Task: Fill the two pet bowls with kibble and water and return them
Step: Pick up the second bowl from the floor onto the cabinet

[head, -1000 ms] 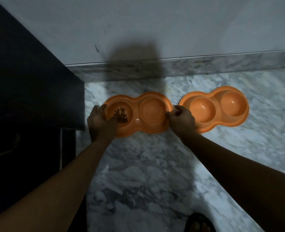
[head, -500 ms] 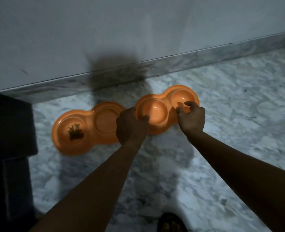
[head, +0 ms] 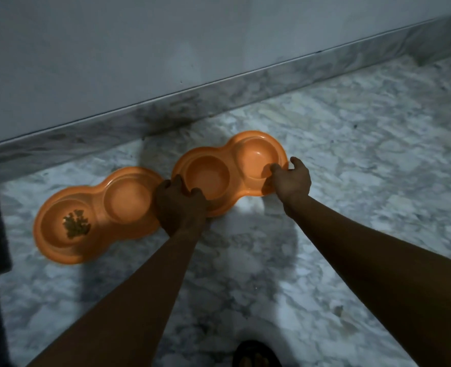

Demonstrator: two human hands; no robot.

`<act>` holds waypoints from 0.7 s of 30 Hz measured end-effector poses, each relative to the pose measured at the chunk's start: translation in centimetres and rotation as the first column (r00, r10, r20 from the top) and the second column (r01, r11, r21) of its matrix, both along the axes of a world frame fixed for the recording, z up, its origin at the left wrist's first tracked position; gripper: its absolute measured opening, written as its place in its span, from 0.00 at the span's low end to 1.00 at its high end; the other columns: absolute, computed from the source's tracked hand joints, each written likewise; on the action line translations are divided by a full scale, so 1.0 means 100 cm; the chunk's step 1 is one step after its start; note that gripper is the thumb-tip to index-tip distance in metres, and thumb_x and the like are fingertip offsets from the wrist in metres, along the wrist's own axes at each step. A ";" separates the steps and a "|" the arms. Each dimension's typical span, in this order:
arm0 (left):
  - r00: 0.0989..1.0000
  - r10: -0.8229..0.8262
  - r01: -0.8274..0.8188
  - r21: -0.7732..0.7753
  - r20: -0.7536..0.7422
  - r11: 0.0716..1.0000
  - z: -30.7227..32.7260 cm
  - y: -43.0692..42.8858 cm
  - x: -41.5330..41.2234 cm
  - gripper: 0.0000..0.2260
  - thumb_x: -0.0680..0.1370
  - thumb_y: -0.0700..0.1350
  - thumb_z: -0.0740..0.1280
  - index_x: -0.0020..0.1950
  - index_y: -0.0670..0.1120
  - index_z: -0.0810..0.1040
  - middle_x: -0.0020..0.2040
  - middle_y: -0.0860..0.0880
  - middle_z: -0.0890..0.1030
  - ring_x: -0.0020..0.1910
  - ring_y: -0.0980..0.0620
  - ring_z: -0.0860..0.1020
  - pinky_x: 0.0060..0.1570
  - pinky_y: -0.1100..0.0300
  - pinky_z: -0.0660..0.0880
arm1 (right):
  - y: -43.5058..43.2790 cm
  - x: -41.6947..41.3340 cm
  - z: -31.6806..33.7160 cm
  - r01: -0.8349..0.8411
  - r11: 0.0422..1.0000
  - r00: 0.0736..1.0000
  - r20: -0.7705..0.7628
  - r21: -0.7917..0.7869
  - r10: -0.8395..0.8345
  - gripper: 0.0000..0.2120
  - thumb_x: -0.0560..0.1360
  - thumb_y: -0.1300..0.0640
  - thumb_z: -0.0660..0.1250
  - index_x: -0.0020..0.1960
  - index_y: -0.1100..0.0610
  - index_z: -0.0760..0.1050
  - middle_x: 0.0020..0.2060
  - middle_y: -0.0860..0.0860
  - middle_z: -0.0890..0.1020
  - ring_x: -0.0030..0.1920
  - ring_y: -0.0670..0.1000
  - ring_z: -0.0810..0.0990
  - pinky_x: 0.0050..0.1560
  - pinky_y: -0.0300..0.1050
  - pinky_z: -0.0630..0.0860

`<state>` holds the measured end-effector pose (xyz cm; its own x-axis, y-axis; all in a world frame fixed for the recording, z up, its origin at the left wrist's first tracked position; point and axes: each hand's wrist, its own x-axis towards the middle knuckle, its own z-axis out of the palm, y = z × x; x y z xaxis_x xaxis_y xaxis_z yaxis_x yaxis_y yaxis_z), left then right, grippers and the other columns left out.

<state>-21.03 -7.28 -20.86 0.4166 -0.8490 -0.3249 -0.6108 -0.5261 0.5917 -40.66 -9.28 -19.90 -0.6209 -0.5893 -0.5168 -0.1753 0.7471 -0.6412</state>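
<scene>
My left hand and right hand curl their fingers over opposite rims of the empty bowl, gripping it.

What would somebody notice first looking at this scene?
Two bright orange double pet bowls on the dim marble floor by the wall. Both hands grip the right bowl, the left hand at its near-left end and the right hand at its right rim. The left bowl holds a little kibble in its left cup.
</scene>
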 end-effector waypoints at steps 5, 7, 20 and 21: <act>0.998 -0.002 -0.001 -0.045 -0.065 0.999 0.096 0.012 0.019 0.22 0.71 0.45 0.70 0.66 0.47 0.78 0.63 0.44 0.78 0.61 0.40 0.76 0.58 0.52 0.71 | 0.030 0.000 0.088 0.099 0.995 0.991 0.097 -0.017 -0.097 0.33 0.72 0.46 0.75 0.73 0.53 0.73 0.60 0.54 0.82 0.61 0.57 0.81 0.66 0.58 0.77; 0.998 -0.017 0.012 -0.075 -0.068 0.997 0.143 0.017 0.026 0.21 0.71 0.45 0.70 0.64 0.47 0.79 0.61 0.44 0.80 0.59 0.41 0.77 0.57 0.53 0.71 | 0.042 0.001 0.131 0.133 0.991 0.978 0.164 -0.020 -0.128 0.32 0.66 0.44 0.78 0.68 0.51 0.76 0.53 0.51 0.84 0.56 0.56 0.84 0.61 0.60 0.80; 0.994 -0.087 0.068 -0.240 -0.069 0.968 0.616 0.116 0.118 0.17 0.69 0.50 0.60 0.55 0.50 0.78 0.49 0.45 0.82 0.47 0.39 0.77 0.45 0.53 0.71 | 0.169 0.094 0.610 0.259 0.938 0.937 0.295 -0.230 -0.187 0.22 0.73 0.52 0.76 0.64 0.53 0.75 0.50 0.51 0.82 0.50 0.51 0.82 0.60 0.58 0.80; 0.991 -0.098 0.070 -0.255 -0.097 0.965 0.646 0.125 0.126 0.20 0.69 0.51 0.60 0.58 0.50 0.78 0.54 0.46 0.82 0.50 0.39 0.77 0.50 0.52 0.73 | 0.179 0.103 0.642 0.261 0.932 0.939 0.289 -0.253 -0.185 0.21 0.73 0.52 0.76 0.63 0.52 0.75 0.50 0.50 0.81 0.50 0.52 0.82 0.60 0.59 0.80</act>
